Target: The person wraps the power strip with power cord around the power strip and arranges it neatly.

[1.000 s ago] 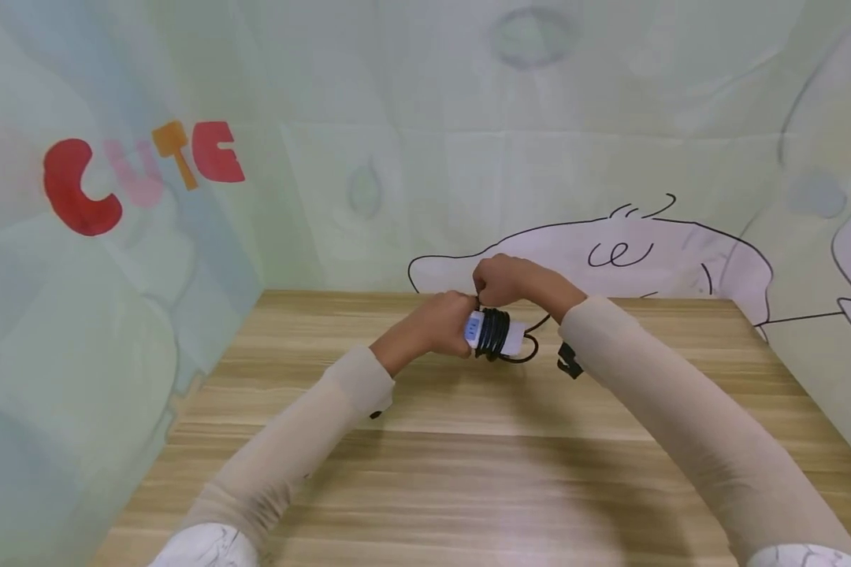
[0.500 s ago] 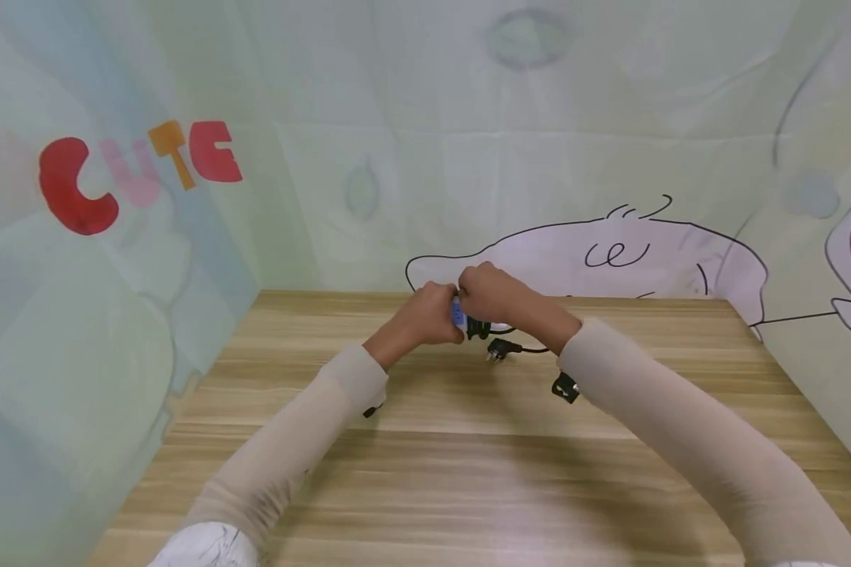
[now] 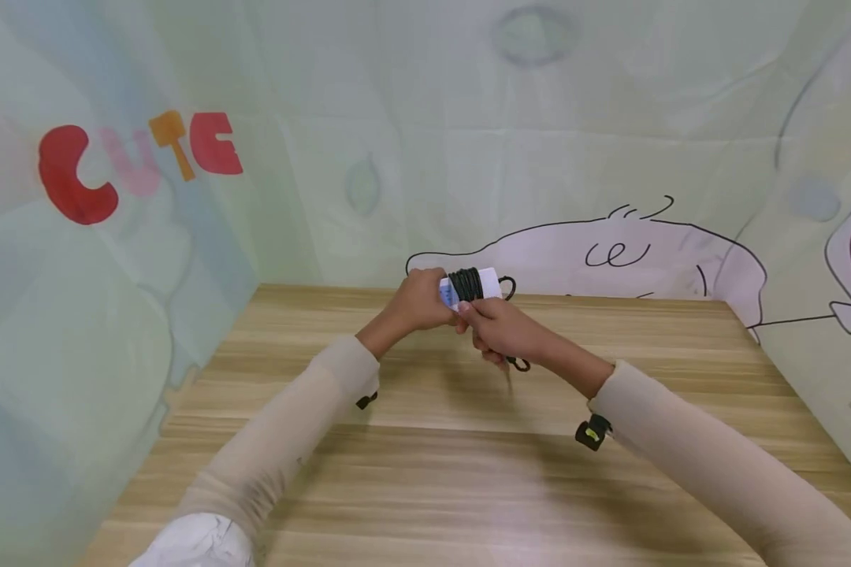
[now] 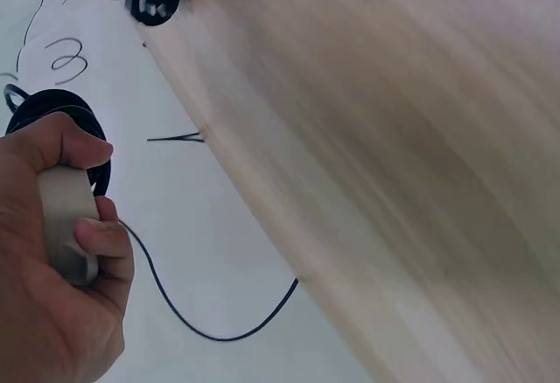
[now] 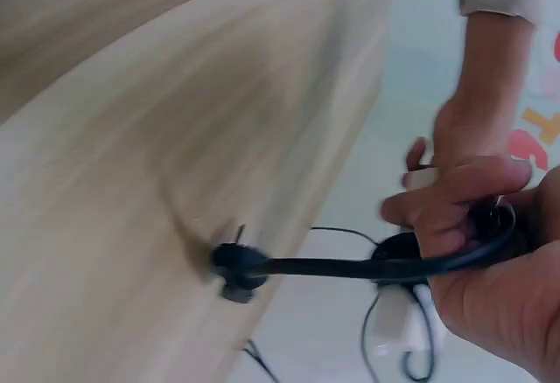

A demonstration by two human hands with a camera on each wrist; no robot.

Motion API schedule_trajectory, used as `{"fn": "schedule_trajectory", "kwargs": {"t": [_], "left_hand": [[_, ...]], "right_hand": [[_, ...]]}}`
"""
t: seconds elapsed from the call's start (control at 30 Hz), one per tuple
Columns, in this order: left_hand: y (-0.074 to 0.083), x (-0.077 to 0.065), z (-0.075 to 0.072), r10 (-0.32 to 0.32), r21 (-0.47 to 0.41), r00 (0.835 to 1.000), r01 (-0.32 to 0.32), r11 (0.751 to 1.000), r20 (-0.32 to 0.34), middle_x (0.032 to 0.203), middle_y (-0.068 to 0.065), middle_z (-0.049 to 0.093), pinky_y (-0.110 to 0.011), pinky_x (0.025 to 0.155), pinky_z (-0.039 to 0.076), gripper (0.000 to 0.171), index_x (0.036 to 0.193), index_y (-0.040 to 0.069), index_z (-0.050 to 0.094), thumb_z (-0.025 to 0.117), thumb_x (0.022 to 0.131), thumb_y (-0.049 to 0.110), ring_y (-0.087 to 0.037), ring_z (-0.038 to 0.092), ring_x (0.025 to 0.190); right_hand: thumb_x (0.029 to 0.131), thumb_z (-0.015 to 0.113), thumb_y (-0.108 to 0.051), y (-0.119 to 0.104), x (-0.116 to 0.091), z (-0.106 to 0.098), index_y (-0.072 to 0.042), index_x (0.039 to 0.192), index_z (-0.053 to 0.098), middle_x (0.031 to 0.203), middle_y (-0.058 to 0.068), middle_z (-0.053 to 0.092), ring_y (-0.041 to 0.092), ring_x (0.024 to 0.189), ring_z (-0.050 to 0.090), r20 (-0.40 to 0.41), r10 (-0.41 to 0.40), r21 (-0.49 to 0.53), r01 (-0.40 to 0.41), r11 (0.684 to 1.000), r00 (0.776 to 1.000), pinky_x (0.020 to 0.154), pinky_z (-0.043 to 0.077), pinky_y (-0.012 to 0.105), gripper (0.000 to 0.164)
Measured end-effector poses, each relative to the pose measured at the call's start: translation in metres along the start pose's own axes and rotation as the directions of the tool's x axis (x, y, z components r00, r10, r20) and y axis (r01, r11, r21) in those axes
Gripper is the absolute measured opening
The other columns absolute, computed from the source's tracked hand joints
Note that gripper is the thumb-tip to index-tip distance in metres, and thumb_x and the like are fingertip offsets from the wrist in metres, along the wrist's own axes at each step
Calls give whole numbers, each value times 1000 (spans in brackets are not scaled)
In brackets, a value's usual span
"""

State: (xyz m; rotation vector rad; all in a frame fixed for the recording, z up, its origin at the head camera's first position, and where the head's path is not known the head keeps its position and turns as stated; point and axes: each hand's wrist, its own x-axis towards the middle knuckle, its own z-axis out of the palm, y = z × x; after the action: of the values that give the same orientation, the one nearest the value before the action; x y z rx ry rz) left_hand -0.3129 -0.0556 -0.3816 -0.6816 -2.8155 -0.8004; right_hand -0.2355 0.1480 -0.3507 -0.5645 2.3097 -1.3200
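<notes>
My left hand grips one end of a white power strip, its blue socket face partly showing. Black power cord is wound in several turns round the strip's middle, and a small loop sticks out past the far end. On the near side of the strip, my right hand holds the free end of the cord. From its fingers a short length runs out to the black plug, whose prongs face the left wrist camera. Thumb and fingers of the left hand wrap the strip's pale casing in that wrist view.
Beneath the hands is a wood-grain table. A printed cloth backdrop rises along its back and sides. Black wrist cameras hang below both sleeves. A thin black curve in the left wrist view dips beyond the table edge.
The right hand has come from behind and over the strip round to its near side, bringing the cord end along. The strip has shifted slightly left and up, showing its wound cord again.
</notes>
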Motion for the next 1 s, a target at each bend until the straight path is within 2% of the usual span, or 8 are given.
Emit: {"fn": "schedule_trajectory", "kwargs": {"t": [0.17,0.27,0.5,0.6,0.73,0.8,0.9,1.0], "left_hand": [[0,5,-11,-18,-23,1000,17,1000,-6,83,-7,69,-31,61,47,38,98,4,69,91,72,20,-19,59,71],[3,4,-15,-15,-35,1000,15,999,18,83,-6,68,-31,61,47,38,97,5,68,92,71,20,-19,58,72],[13,0,-17,13,-73,999,-10,997,38,85,-5,70,-31,61,49,40,100,6,69,93,70,20,-19,60,72],[16,-3,-15,29,-86,998,-24,996,58,85,-5,71,-31,62,49,41,101,5,69,92,69,17,-18,61,73],[18,-6,-14,30,-86,996,-23,996,88,84,-4,70,-31,63,49,40,99,7,67,92,69,15,-18,60,74],[20,-8,-14,31,-81,995,-23,996,100,84,-4,69,-31,63,49,41,99,8,66,93,70,16,-18,60,74],[22,-9,-13,38,-81,992,-28,996,120,86,-4,69,-31,64,50,42,101,8,66,93,71,17,-19,61,75],[24,-10,-14,49,-88,990,-37,995,135,88,-5,70,-31,65,51,43,104,7,67,92,71,18,-20,63,77]], "right_hand": [[125,29,-34,16,-6,2,4,118,64,66,-4,39,10,52,31,151,38,54,-47,997,988,49,29,28,52],[126,28,-33,26,-5,1,6,123,63,68,-3,40,9,53,28,193,41,22,-46,999,980,51,28,26,52],[125,35,-30,51,-1,-13,-1,121,69,73,-4,42,13,69,39,196,-26,-244,75,967,980,69,36,29,45],[124,37,-33,60,3,-16,-6,119,72,83,-1,54,15,78,49,198,-53,-321,115,940,979,77,43,32,44],[123,34,-49,84,15,-19,-15,114,72,102,3,68,16,92,60,220,-130,-388,209,898,967,88,50,36,52],[122,31,-56,95,21,-21,-16,112,72,102,4,70,18,92,61,227,-152,-413,237,880,962,87,51,37,58],[121,30,-60,97,23,-19,-16,111,71,100,3,70,17,93,61,220,-126,-432,213,876,967,90,52,39,61],[123,35,-46,82,18,-14,-10,108,71,96,3,69,17,89,60,191,-94,-463,174,869,977,90,52,41,52]]}}
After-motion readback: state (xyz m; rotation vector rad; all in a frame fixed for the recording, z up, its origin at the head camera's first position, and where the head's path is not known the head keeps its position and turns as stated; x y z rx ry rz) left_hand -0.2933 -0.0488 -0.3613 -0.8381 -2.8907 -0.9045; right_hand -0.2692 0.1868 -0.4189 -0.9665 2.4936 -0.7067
